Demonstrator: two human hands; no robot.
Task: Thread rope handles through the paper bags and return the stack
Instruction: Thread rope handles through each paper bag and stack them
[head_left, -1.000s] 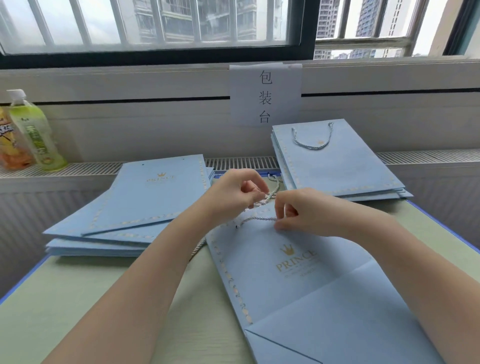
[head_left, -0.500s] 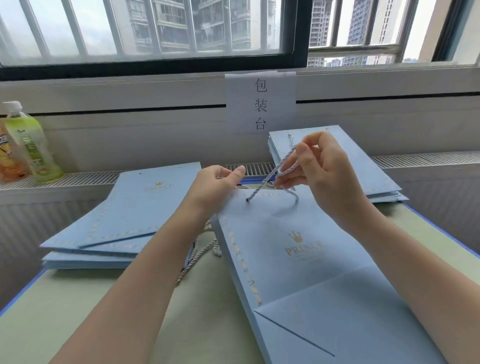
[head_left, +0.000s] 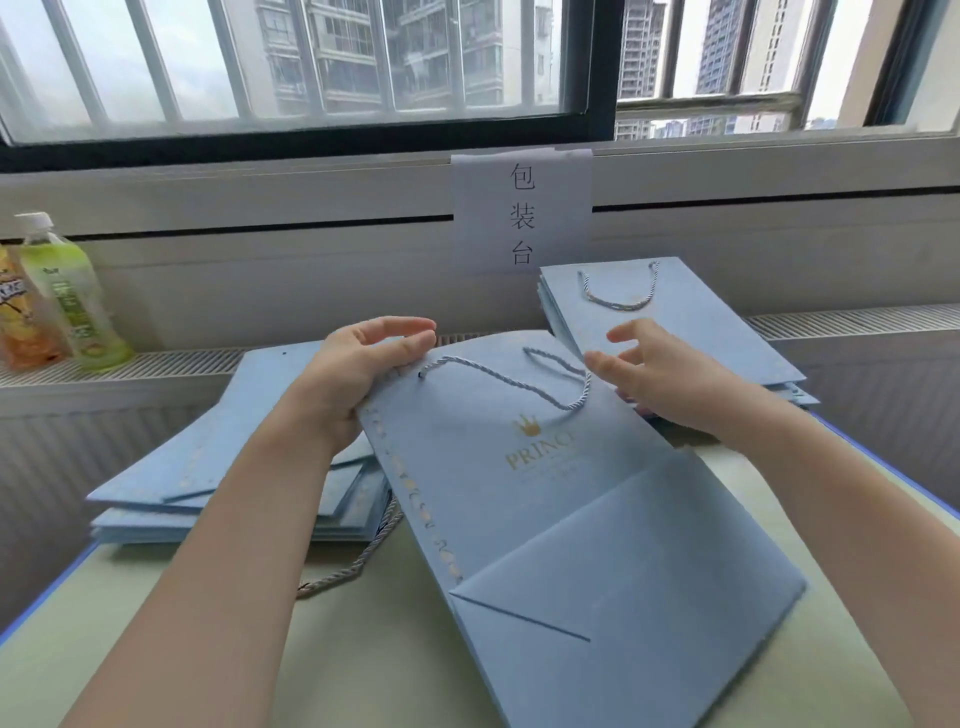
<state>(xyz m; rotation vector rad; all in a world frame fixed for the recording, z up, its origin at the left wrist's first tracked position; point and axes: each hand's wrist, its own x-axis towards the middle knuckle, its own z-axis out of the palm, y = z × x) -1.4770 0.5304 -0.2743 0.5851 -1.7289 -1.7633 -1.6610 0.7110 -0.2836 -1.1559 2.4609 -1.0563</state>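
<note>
A flat light-blue paper bag (head_left: 571, 519) with a gold crown logo lies tilted in front of me, its top edge raised. A blue-white rope handle (head_left: 511, 382) loops across its upper face. My left hand (head_left: 353, 374) grips the bag's top left corner, thumb above and fingers behind. My right hand (head_left: 654, 374) hovers at the top right corner with fingers spread, holding nothing. A stack of bags without handles (head_left: 218, 467) lies to the left. Behind my right hand sits a stack of bags with handles (head_left: 691, 317). A loose rope (head_left: 358, 561) trails out from under the left stack.
Two drink bottles (head_left: 67, 296) stand on the radiator ledge at far left. A paper sign (head_left: 522, 213) hangs on the wall below the window. The pale green table (head_left: 363, 649) has a blue edge.
My right hand has let go of the rope and dropped beside the bag's right corner. The rope now lies looped on the bag. My left hand has taken the top left corner and raised it.
</note>
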